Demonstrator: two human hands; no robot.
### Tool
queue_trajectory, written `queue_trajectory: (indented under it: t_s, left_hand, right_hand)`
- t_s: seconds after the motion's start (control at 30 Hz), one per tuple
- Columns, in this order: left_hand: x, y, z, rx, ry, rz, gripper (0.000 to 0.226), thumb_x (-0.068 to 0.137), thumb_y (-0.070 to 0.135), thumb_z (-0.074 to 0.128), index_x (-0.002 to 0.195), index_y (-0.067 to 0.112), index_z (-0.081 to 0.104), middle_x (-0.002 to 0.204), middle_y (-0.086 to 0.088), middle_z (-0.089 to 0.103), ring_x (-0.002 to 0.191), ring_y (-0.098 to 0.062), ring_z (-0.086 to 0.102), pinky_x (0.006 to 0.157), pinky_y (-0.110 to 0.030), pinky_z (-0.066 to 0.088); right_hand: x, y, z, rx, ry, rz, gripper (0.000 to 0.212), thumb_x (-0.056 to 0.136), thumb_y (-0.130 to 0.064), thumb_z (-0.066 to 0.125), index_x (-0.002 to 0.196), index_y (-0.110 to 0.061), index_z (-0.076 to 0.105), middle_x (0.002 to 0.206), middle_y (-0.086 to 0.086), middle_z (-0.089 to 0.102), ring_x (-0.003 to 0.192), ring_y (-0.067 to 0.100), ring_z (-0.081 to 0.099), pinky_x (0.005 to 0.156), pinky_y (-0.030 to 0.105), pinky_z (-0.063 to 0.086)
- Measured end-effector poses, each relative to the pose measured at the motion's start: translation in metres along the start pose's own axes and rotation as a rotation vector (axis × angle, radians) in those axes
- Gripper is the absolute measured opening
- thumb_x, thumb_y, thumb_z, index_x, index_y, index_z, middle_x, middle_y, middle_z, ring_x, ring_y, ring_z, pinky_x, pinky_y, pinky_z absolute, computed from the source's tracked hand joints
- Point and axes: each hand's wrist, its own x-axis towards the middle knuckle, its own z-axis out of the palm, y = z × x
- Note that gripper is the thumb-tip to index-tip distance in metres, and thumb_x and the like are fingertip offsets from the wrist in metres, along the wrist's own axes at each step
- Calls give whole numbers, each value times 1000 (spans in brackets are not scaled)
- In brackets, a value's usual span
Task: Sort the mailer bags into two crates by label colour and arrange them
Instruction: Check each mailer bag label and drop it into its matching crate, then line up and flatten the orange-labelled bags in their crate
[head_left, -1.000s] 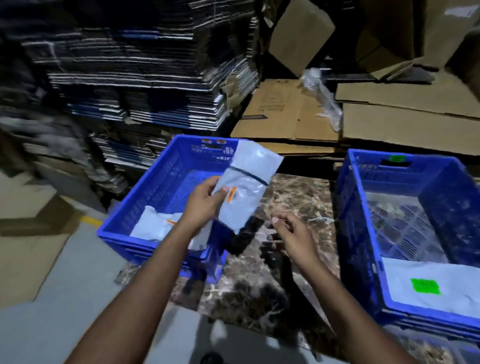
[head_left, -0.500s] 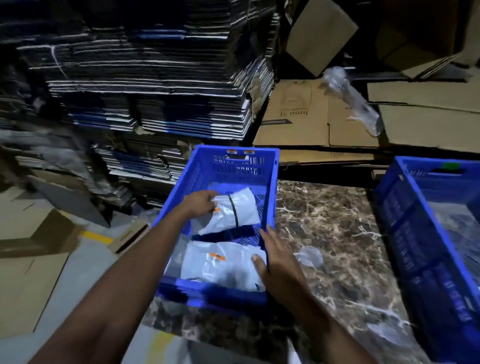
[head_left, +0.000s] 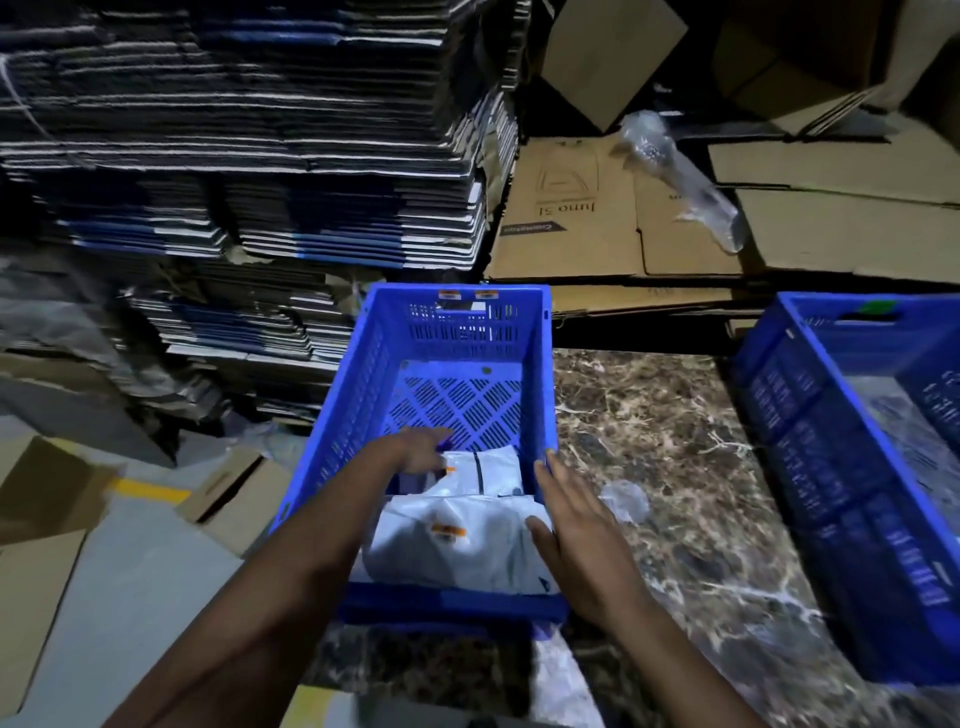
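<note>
Both arms reach forward. The left hand lies palm down, fingers extended. The right hand is flat, fingers straight

Perforated plastic crate, veined marble tabletop

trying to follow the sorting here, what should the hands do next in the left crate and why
Probably let go with the left hand and flatten the far mailer bag: it already lies inside the left crate, overlapping the nearer orange-labelled bag, while the right hand rests open at the crate's right wall.
</note>
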Motion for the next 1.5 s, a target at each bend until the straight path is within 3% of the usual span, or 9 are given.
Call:
queue_trajectory:
  t_s: [0.1,0.2,0.47,0.6,0.9,1.0,1.2,1.33,1.5]
  left_hand:
    - [-19,6,-13,-109,80,28,61,104,27,48,158,22,20,163,-8,23,147,-30,27,115,-36,28]
    - [-35,25,-12,-174,184,77,57,103,31,49,155,22,27,161,-7,29,145,-30,33,116,-40,31]
    - [-80,135,37,-244,554,261,57,100,36,52,151,16,36,154,-8,39,139,-30,35,114,-39,28]
    - [-77,185,70,-157,544,181,81,82,61,34,151,19,32,158,-15,31,149,-30,22,120,-43,17]
    - [-93,230,74,-347,630,78,85,68,60,38,145,23,46,158,-12,31,148,-28,23,119,-39,18]
    - [-102,242,76,-398,599,108,71,80,50,47,146,23,44,160,-12,26,148,-31,20,118,-43,21]
    - [-107,226,69,-359,662,149,54,100,34,54,149,17,39,159,-10,30,147,-30,25,116,-41,25]
    - [-111,178,54,-316,674,122,73,90,53,40,151,13,37,151,-11,44,140,-32,34,113,-43,30]
    - [-112,73,34,-240,768,81,67,85,44,44,144,13,46,142,-16,51,133,-37,41,111,-49,35]
  right_hand:
    - [-1,2,-1,8,0,-20,66,101,-60,22,158,-35,2,164,-19,-11,153,6,-5,123,36,17]
    - [-7,7,-10,88,-16,-35,64,103,-54,31,158,-36,4,165,-20,-6,152,4,-2,123,34,15]
    - [-51,73,-57,52,88,-32,70,96,-60,20,158,-26,18,165,-6,16,152,14,15,123,34,18]
    - [-80,112,-79,-78,128,24,69,96,-55,21,158,-25,14,167,-1,13,153,20,14,123,40,19]
    - [-115,163,-111,-55,107,-13,65,101,-45,36,158,-24,12,168,-4,-1,154,14,-1,124,44,13]
    - [-113,159,-119,-80,107,-105,66,102,-43,37,159,-23,10,168,-2,-2,154,16,-2,125,44,9]
    - [-97,136,-117,-111,150,-153,65,101,-46,35,158,-22,15,168,-1,3,154,16,2,124,43,14]
    - [-73,101,-94,-102,170,-134,64,101,-47,35,157,-23,17,168,0,6,154,19,7,123,43,18]
    - [-29,35,-55,-14,174,-51,65,98,-46,43,156,-22,23,167,8,8,152,25,13,120,41,26]
